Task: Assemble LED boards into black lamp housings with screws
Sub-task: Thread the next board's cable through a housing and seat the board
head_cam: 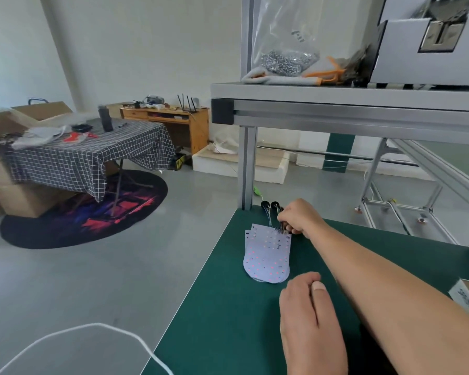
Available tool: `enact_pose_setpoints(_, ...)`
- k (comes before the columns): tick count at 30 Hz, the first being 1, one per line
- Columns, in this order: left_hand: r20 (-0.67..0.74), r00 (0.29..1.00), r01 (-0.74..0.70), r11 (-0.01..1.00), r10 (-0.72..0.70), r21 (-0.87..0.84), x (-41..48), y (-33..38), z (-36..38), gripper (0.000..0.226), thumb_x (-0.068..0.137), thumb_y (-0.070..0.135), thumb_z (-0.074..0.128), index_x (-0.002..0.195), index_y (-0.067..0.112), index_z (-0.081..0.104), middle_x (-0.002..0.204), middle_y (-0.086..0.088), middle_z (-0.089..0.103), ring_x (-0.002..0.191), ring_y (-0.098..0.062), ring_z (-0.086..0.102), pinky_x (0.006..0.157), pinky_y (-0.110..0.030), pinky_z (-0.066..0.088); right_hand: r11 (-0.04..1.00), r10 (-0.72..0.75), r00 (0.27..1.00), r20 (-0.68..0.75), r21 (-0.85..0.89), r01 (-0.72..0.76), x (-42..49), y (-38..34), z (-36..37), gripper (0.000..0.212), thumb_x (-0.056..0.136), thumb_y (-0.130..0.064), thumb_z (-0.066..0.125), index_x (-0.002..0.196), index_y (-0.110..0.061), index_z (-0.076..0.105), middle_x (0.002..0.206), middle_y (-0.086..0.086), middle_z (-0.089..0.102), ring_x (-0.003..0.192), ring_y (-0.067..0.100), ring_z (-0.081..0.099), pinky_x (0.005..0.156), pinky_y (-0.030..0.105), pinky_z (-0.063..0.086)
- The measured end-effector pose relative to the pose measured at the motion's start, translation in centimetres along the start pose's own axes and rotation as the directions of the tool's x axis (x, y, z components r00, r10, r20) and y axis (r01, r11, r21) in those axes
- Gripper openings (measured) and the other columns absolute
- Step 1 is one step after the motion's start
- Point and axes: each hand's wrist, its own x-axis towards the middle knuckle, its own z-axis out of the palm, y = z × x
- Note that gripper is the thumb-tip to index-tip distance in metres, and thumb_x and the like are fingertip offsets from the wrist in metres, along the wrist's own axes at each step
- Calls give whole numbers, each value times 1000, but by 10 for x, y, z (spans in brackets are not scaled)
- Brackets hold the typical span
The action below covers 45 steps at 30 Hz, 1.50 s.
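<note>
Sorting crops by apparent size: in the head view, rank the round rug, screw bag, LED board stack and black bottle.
1. round rug
2. screw bag
3. LED board stack
4. black bottle
The bottle is far off; real size unsure.

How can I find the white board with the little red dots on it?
Find the big green table under the metal shelf. Near its far left corner, between the left hand and the right hand pinching their wires, lies a small stack of LED boards. They are the only pale, flat things there, round at the near end and speckled with red dots.
</note>
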Motion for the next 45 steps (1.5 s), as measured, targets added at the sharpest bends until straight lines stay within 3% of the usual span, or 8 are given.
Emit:
enact_pose_setpoints(7,14,1000,-1,1000,1,-9,0,1,0,23,106,39,50,105,60,60,110,24,62,109,7,58,90,-17,45,994,-27,1000,-5,110,27,-4,10,-9,12,88,-3,65,83,6,72,61,15,71,51,24,69,51,31,59)
enact_pose_setpoints(15,50,999,-12,1000,14,-28,-2,3,-2,23,108,38,47,109,57,60,113,22,64,110,1,58,95,-24,48,821,-450,878,-165,-464,333,-27,21,-19,29,93,-11,52,66,-4,54,57,6,45,55,24,37,55,33,26)
enact_pose_setpoints(22,41,998,-35,998,37,-50,-2,3,-3,23,107,38,49,107,58,60,109,21,64,107,-2,60,95,-27,49,925,-333,943,-24,184,331,-28,30,-38,19,98,-9,60,79,-10,63,68,6,67,58,13,66,58,31,45)
enact_pose_setpoints(26,-10,998,-55,996,55,-67,0,2,-2,25,106,32,54,109,55,61,108,21,61,106,-5,60,94,-30,50,900,-308,950,43,336,277,-29,40,-42,17,101,-8,59,85,-11,63,74,-1,73,65,10,67,55,23,43)
enact_pose_setpoints(32,-110,991,-86,995,79,-59,8,4,-1,30,104,14,55,108,43,61,110,38,49,115,-9,52,90,-16,43,857,-266,964,20,462,227,-28,44,-43,10,99,-6,62,90,-5,67,80,4,70,73,10,61,60,21,46)
enact_pose_setpoints(39,-184,982,-41,999,35,-29,13,0,-4,39,102,9,57,129,36,51,142,30,36,134,15,27,96,0,31,847,-291,956,47,477,234,-33,49,-46,13,100,-5,63,88,-7,66,77,1,76,68,7,67,66,20,52)
enact_pose_setpoints(43,-80,997,14,998,-9,59,13,-2,-4,53,103,17,55,152,33,41,157,18,36,150,-2,28,123,-37,33,818,-316,943,107,534,214,-40,52,-50,11,95,1,72,101,-9,72,87,7,76,76,15,70,74,26,57)
enact_pose_setpoints(45,-40,999,-3,984,10,178,14,-2,-3,54,103,19,56,153,30,42,161,16,35,150,-6,28,124,-39,30,887,-338,936,102,368,280,-42,53,-51,19,90,2,78,104,-11,76,92,8,76,81,14,70,83,29,57)
